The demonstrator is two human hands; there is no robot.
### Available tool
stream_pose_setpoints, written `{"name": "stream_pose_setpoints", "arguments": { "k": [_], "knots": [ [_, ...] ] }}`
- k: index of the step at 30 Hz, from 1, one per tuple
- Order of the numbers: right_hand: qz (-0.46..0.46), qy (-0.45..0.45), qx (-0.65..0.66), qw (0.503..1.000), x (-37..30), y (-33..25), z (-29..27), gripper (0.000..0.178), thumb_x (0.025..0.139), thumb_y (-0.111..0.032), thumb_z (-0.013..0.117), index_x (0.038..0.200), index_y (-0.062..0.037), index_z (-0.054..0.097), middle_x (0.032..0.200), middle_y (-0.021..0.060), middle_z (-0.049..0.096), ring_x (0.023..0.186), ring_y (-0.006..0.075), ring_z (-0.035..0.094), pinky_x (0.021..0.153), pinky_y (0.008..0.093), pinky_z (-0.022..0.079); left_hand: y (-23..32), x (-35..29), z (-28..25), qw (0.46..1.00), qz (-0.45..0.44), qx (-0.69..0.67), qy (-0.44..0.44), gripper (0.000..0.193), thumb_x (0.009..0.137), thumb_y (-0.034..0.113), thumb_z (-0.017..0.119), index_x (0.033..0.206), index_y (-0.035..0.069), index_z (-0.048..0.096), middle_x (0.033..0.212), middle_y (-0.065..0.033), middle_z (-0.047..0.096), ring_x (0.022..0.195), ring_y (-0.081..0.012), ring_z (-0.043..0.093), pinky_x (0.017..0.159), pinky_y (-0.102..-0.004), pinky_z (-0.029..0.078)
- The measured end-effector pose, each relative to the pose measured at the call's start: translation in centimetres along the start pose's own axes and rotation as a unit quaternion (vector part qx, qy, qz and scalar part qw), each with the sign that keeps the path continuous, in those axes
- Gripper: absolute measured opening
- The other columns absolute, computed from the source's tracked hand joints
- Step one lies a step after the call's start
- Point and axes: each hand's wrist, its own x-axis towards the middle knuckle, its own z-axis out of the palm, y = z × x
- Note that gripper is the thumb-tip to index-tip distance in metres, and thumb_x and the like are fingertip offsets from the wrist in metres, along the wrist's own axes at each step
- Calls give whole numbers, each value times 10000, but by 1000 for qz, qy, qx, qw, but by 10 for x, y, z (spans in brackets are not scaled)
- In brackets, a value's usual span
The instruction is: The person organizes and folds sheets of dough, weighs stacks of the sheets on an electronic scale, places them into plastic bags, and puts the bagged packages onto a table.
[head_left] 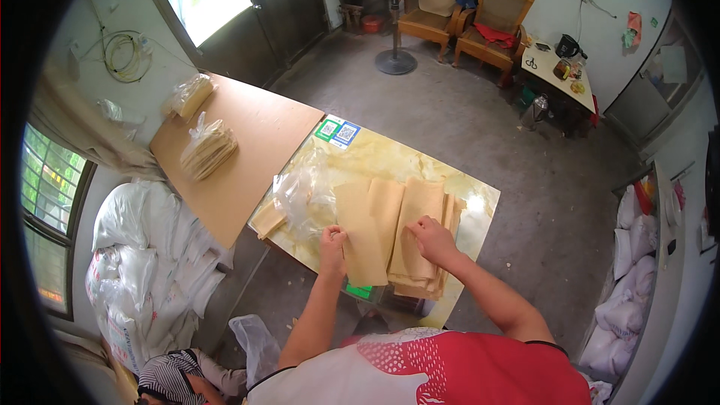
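A stack of thin tan sheets (421, 202) lies on the marble-patterned table, its edges uneven at the right. Left of it, a folded tan sheet (360, 234) spreads over the table's near side. My left hand (333, 249) pinches this sheet's left edge between thumb and fingers. Over the stack, my right hand (433, 241) is closed, with its fingertips gripping the top tan sheet. A crumpled clear plastic bag (304, 196) rests just beyond my left hand, and a strip of tan sheet (268, 219) sticks out beside it.
A brown board (259, 116) adjoins the table at the left and carries bagged tan bundles (210, 151). White sacks (139, 270) are piled at the left. Another person (180, 379) is at the lower left. A fan (395, 60), wooden chairs (491, 26) and a low table (551, 67) stand farther off.
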Motion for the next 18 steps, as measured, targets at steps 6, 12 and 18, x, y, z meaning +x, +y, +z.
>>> {"name": "stream_pose_setpoints", "arguments": {
  "k": [6, 12, 18],
  "knots": [
    [-66, -136, -99, 983, 26, -13, -27, 428, 796, -47, 545, 1207, -167, 547, 933, 134, 568, 804, 308, 617, 675, 405, 518, -5, -22, 4, 1000, 18, -14, 8, 202, 852, -2, 518, 1053, 6, 502, 934, -109, 625, 823, -195, 646, 734, -320, 555],
    [-154, -107, -113, 976, 34, 5, -19, 286, 795, -65, 563, 1072, -127, 594, 836, 115, 579, 758, 298, 631, 626, 405, 516, -18, -45, -6, 997, 51, -43, 28, 208, 865, 5, 509, 1073, -1, 509, 962, -106, 628, 838, -178, 643, 762, -310, 550],
    [-151, 48, -18, 987, 4, 30, -30, 214, 752, -66, 606, 959, -124, 595, 791, 82, 579, 697, 282, 618, 573, 390, 509, -1, -74, -22, 995, 50, -68, 51, 200, 878, -1, 484, 1076, -13, 512, 941, -88, 629, 814, -153, 641, 732, -273, 544]
  ]
}}
